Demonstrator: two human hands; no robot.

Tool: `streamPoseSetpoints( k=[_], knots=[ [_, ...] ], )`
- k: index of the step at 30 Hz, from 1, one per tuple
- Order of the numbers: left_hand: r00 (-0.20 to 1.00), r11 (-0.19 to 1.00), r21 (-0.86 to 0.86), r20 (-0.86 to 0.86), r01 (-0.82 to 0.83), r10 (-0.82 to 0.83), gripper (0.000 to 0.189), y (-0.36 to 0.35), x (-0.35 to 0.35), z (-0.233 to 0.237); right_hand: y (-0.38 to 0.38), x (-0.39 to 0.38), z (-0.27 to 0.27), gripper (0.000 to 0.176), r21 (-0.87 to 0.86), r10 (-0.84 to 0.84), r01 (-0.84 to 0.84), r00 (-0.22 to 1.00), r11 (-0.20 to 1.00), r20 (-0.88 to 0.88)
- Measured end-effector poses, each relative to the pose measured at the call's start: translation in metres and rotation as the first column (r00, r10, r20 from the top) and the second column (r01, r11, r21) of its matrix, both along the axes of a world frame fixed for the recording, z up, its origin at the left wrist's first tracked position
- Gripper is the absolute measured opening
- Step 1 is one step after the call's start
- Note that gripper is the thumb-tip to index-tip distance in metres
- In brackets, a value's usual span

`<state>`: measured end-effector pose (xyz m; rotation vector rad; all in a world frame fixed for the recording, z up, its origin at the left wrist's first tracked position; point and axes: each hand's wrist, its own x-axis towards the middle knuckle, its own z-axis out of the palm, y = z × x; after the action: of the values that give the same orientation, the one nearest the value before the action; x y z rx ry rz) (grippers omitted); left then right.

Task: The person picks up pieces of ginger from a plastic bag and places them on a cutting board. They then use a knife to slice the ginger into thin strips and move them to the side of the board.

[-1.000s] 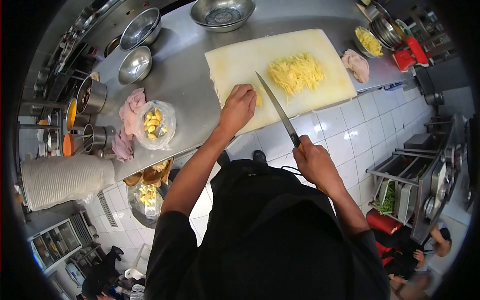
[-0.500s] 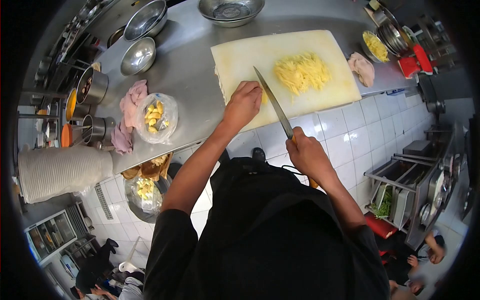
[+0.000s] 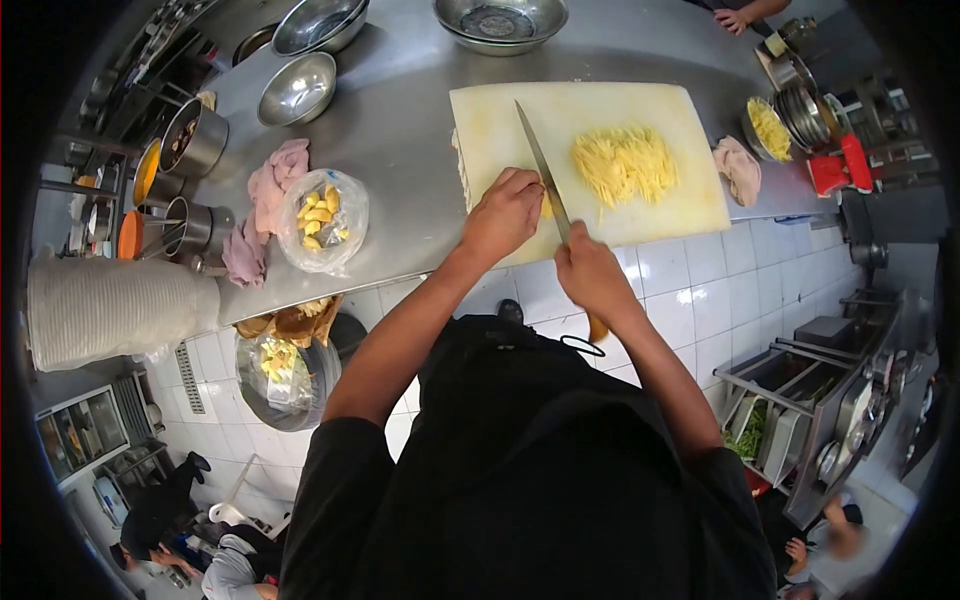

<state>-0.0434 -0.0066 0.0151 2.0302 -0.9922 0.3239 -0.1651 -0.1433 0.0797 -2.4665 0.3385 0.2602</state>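
Observation:
My right hand (image 3: 592, 268) is wrapped round the handle of a long knife (image 3: 541, 160), whose blade lies over the white cutting board (image 3: 700, 135) and points away from me. Curled beside the blade, my left hand (image 3: 506, 215) presses on a small yellow piece (image 3: 546, 203) at the board's near left part. Right of the knife is a pile of thin yellow strips (image 3: 627, 166). A clear plastic bag (image 3: 355, 205) with several peeled yellow pieces (image 3: 318, 213) stands on the metal table to the left.
Metal bowls (image 3: 297, 90) stand at the back left, pink cloths (image 3: 275, 190) near the bag. At right are another cloth (image 3: 738, 170) and a bowl of yellow strips (image 3: 768, 130). A lined bin (image 3: 270, 400) is below the table. Another person's hand (image 3: 733, 20) shows at top right.
The knife and my right hand have moved nearer my left hand, with the blade steeper in view. The view has shifted, and another person's hand has appeared at the table's far edge.

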Motion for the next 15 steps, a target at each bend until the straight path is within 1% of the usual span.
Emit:
streamPoseSetpoints(
  k=[1, 2, 4, 7, 10, 13, 15],
  knots=[
    [1.000, 1.000, 0.000, 0.001, 0.005, -0.005, 0.012, 0.001, 0.001, 0.000, 0.001, 0.016, -0.001, 0.023, -0.001, -0.003, 0.003, 1.000, 1.000, 0.008],
    [1.000, 1.000, 0.000, 0.003, 0.011, -0.011, 0.012, 0.002, 0.002, 0.000, 0.001, 0.032, 0.001, 0.023, 0.079, -0.022, 0.024, 0.999, 0.997, -0.025],
    [1.000, 1.000, 0.007, -0.015, 0.021, -0.021, 0.013, 0.002, 0.000, 0.000, 0.002, 0.052, 0.024, 0.023, 0.235, -0.062, 0.084, 0.993, 0.968, -0.098],
    [0.999, 1.000, 0.017, -0.033, 0.010, -0.009, 0.012, 0.002, 0.000, 0.003, 0.002, 0.047, 0.046, 0.023, 0.215, -0.053, 0.087, 0.986, 0.973, -0.159],
    [1.000, 1.000, 0.009, -0.030, -0.008, 0.008, 0.012, 0.003, -0.001, 0.001, 0.005, 0.018, 0.064, 0.023, 0.161, -0.054, 0.100, 0.962, 0.982, -0.268],
    [0.999, 1.000, -0.004, -0.036, -0.011, 0.011, 0.013, 0.003, -0.001, -0.001, 0.001, -0.001, 0.030, 0.023, 0.073, -0.008, 0.017, 0.992, 0.997, -0.128],
    [1.000, 1.000, 0.003, -0.025, -0.007, 0.007, 0.014, 0.002, 0.000, -0.002, 0.003, 0.010, 0.006, 0.023, 0.065, -0.003, 0.007, 0.998, 0.998, -0.068]
  ],
)
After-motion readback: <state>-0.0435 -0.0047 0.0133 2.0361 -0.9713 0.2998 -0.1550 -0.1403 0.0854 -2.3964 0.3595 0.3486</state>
